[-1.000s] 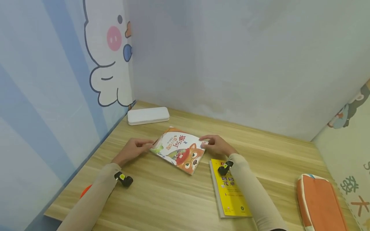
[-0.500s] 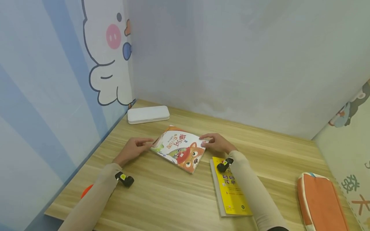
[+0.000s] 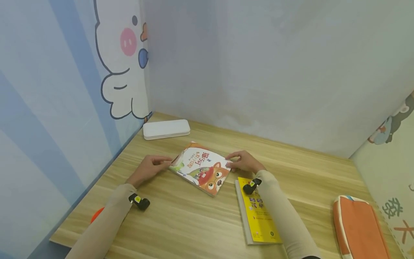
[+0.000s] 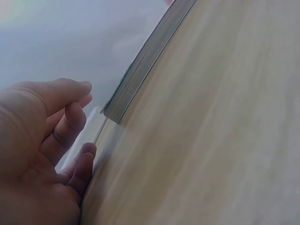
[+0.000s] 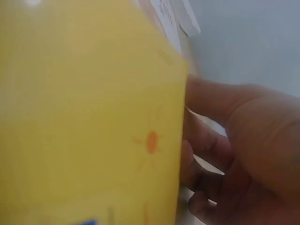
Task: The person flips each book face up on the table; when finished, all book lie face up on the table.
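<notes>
A children's picture book point(image 3: 200, 167) with a fox in a red hat on its cover lies slantwise on the wooden table. At its left corner is my left hand point(image 3: 149, 168), fingertips right by the edge. In the left wrist view the thumb and loosely bent fingers point(image 4: 70, 124) show a small gap from the book's page edges point(image 4: 145, 65). My right hand point(image 3: 246, 162) pinches the book's right corner between thumb and forefinger. In the right wrist view a yellow book point(image 5: 93, 93) hides those fingertips, with my right hand point(image 5: 253, 140) behind it.
The yellow book lies under my right forearm. A white pencil box point(image 3: 166, 129) rests at the back left corner, by the wall. An orange pouch point(image 3: 360, 226) lies at the right. Something red-orange point(image 3: 96, 215) peeks out beside my left sleeve.
My right hand has shifted very slightly at the corner of the picture book. The left hand and the other things stay where they were.
</notes>
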Available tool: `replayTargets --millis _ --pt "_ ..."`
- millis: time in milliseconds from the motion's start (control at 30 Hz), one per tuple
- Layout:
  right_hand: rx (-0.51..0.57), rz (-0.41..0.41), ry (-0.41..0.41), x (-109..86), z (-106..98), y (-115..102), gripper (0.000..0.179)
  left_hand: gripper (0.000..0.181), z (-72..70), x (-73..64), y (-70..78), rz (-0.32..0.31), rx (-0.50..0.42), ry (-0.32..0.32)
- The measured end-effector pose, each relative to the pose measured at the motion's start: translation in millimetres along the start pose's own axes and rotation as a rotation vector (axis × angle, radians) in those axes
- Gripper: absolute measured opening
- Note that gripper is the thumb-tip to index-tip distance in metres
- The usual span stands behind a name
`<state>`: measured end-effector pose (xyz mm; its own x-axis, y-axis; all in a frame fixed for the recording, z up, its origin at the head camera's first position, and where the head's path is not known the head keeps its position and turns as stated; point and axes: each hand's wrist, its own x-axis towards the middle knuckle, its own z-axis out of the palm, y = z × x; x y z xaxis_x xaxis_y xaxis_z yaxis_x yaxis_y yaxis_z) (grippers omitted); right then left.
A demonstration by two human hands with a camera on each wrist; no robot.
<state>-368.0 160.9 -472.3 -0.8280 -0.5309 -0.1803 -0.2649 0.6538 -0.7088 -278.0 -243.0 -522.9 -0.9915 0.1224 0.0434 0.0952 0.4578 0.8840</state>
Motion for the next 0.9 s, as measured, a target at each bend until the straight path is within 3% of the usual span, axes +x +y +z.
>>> replayTargets --millis 133,400,700,900 --pt "0.009 0.020 0.005 -1.5 0.5 1.6 0.035 0.036 0.9 0.4 -0.4 -0.001 -0.003 0.004" --pt "-0.036 -0.024 -0.005 -1.4 -0.2 -0.7 0.040 0.041 -3.3 2.6 0.5 0.006 -0.026 -0.011" --pt "-0.119 -0.042 0.011 0.0 3.2 2.0 0.040 0.041 -1.8 2.8 8.3 0.036 0.110 -0.083" --pt "-0.186 -0.008 0.008 4.1 0.4 -1.7 0.040 0.040 0.7 1.5 8.4 0.031 0.125 -0.105"
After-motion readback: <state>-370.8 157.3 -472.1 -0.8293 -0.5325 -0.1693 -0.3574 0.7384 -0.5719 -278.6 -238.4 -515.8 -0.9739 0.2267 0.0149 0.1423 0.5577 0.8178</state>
